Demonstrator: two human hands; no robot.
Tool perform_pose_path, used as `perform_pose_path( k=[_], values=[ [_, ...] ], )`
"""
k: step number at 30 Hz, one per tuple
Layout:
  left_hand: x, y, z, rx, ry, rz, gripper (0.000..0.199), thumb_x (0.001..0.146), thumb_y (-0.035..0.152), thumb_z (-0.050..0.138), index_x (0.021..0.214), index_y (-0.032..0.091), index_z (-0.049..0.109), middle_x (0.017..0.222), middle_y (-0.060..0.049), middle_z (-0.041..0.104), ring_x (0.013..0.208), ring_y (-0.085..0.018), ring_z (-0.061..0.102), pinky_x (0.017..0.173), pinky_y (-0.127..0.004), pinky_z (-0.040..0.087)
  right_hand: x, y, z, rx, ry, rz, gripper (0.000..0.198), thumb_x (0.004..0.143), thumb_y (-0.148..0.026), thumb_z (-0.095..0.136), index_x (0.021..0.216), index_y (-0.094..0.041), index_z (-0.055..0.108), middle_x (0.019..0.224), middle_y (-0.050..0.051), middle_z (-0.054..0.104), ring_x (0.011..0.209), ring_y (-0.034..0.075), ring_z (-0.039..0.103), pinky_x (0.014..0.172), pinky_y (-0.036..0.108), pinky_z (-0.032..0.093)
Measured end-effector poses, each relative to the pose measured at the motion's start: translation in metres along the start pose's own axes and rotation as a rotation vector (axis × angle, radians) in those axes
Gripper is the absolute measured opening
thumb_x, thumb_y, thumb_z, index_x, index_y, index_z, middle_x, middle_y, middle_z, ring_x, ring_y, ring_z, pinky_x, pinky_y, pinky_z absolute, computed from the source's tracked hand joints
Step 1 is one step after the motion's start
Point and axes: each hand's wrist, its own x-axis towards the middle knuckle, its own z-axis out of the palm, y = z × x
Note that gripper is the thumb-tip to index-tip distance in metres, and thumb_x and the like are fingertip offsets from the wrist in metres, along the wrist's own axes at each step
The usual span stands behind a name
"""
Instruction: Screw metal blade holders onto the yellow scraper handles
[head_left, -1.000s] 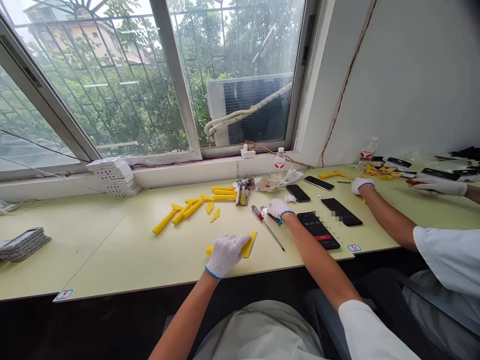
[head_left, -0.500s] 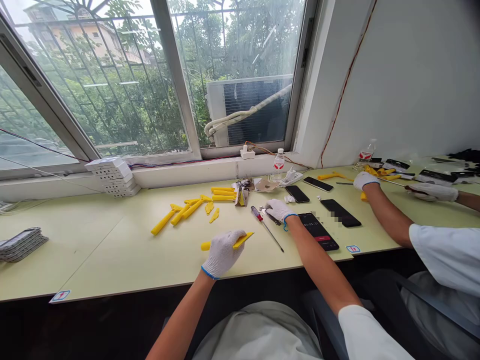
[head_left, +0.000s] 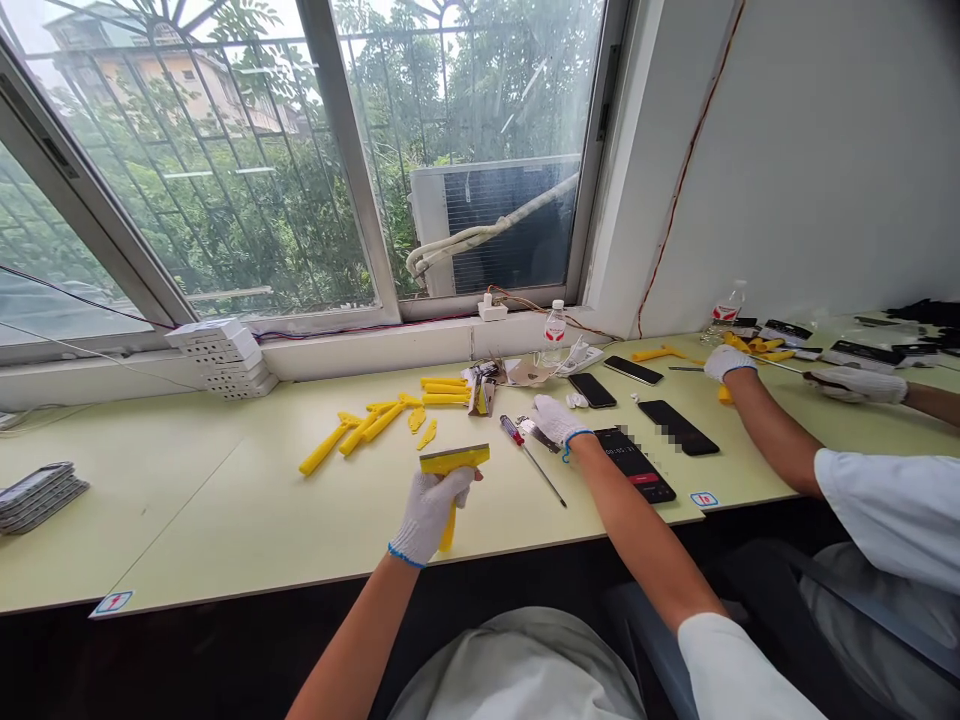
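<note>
My left hand [head_left: 433, 508], in a white knit glove with a blue cuff, is closed around a yellow scraper [head_left: 454, 459]. Its wide head with a grey blade edge points away from me, and the handle shows below the palm. My right hand [head_left: 556, 418], gloved alike, is lowered at a small pile of shiny metal pieces [head_left: 537, 432]. Its fingers are curled together, and whatever lies between the fingertips is too small to make out. A screwdriver [head_left: 534, 462] with a red and clear handle lies between the two hands. Two loose yellow plates [head_left: 427, 434] are beyond the scraper.
Several yellow scraper handles [head_left: 381, 424] lie farther back, beside an opened box [head_left: 482, 388]. Phones [head_left: 679, 427] and a water bottle [head_left: 554, 332] are to the right. A co-worker's gloved hands [head_left: 729, 363] work there. Grey trays [head_left: 41, 495] are stacked far left.
My left hand has turned the scraper, so its blade edge now faces away and its handle points down toward me. My right hand stays by the metal pieces, its fingers drawn in slightly.
</note>
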Motion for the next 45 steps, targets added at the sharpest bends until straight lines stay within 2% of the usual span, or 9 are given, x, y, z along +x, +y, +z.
perform_pose_path(
  k=[3,7,14,19,24,28,35,41,45],
  values=[
    [0.002,-0.002,0.003,-0.297,0.012,-0.140,0.031,0.079,0.035,0.087,0.100,0.016,0.074,0.085,-0.003,0.071,0.054,-0.008,0.046,0.053,-0.026,0.041,0.009,0.008,0.003,0.021,-0.017,-0.008,0.036,0.109,-0.043,0.067,0.128,-0.012,0.069,0.116,0.009,0.071,0.097,0.015,0.069,0.088,0.033,0.063],
    [0.014,-0.022,0.003,-0.480,0.071,-0.238,0.034,0.079,0.030,0.090,0.101,0.016,0.069,0.091,-0.001,0.069,0.054,-0.006,0.046,0.050,-0.023,0.042,0.001,0.016,0.006,0.060,-0.038,-0.061,0.035,0.109,-0.044,0.067,0.121,-0.011,0.070,0.107,0.006,0.070,0.092,0.014,0.069,0.086,0.032,0.062],
    [0.028,-0.058,0.004,-0.557,0.163,-0.423,0.026,0.082,0.016,0.083,0.102,0.014,0.066,0.096,-0.005,0.071,0.053,-0.005,0.048,0.044,-0.020,0.043,-0.057,0.016,0.014,0.172,-0.070,-0.245,0.031,0.112,-0.046,0.061,0.126,-0.021,0.073,0.129,0.011,0.070,0.109,0.016,0.068,0.098,0.033,0.062],
    [0.027,-0.066,0.010,-0.525,0.142,-0.407,0.022,0.084,0.013,0.081,0.101,0.013,0.066,0.101,-0.009,0.075,0.053,-0.006,0.051,0.044,-0.021,0.047,-0.057,0.013,0.036,0.246,-0.077,-0.342,0.036,0.109,-0.044,0.067,0.129,-0.014,0.072,0.127,0.011,0.071,0.111,0.019,0.071,0.101,0.039,0.062],
    [0.028,-0.073,0.010,-0.496,0.143,-0.389,0.023,0.083,0.014,0.084,0.100,0.011,0.068,0.102,-0.011,0.076,0.055,-0.008,0.055,0.047,-0.023,0.051,-0.051,0.008,0.063,0.312,-0.063,-0.444,0.019,0.108,-0.029,0.066,0.107,-0.016,0.078,0.106,0.008,0.078,0.097,0.017,0.074,0.093,0.031,0.061],
    [0.029,-0.077,0.009,-0.487,0.126,-0.364,0.024,0.082,0.016,0.085,0.100,0.011,0.071,0.100,-0.011,0.076,0.056,-0.009,0.056,0.049,-0.024,0.052,-0.058,-0.001,0.076,0.351,-0.064,-0.548,0.012,0.103,-0.015,0.066,0.104,-0.017,0.078,0.100,0.006,0.079,0.091,0.016,0.074,0.087,0.027,0.059],
    [0.029,-0.076,0.013,-0.357,0.113,-0.362,0.026,0.078,0.023,0.088,0.096,0.012,0.073,0.066,-0.001,0.066,0.050,-0.011,0.054,0.050,-0.023,0.048,-0.067,-0.010,0.082,0.327,-0.102,-0.613,0.013,0.102,-0.010,0.066,0.097,-0.017,0.075,0.098,0.005,0.073,0.090,0.015,0.068,0.086,0.026,0.053],
    [0.025,-0.076,0.016,-0.265,0.122,-0.323,0.031,0.076,0.034,0.092,0.083,0.016,0.067,0.062,0.000,0.063,0.051,-0.012,0.055,0.055,-0.025,0.047,-0.068,-0.009,0.082,0.255,-0.155,-0.612,0.016,0.100,-0.006,0.066,0.096,-0.016,0.077,0.094,0.004,0.075,0.088,0.016,0.067,0.087,0.027,0.050],
    [0.026,-0.080,0.015,-0.166,0.120,-0.280,0.022,0.079,0.031,0.085,0.085,0.015,0.071,0.062,0.000,0.063,0.052,-0.012,0.053,0.056,-0.025,0.045,-0.069,-0.012,0.081,0.233,-0.188,-0.602,0.017,0.099,-0.005,0.066,0.094,-0.016,0.078,0.095,0.005,0.076,0.091,0.017,0.067,0.090,0.029,0.050]
  ],
)
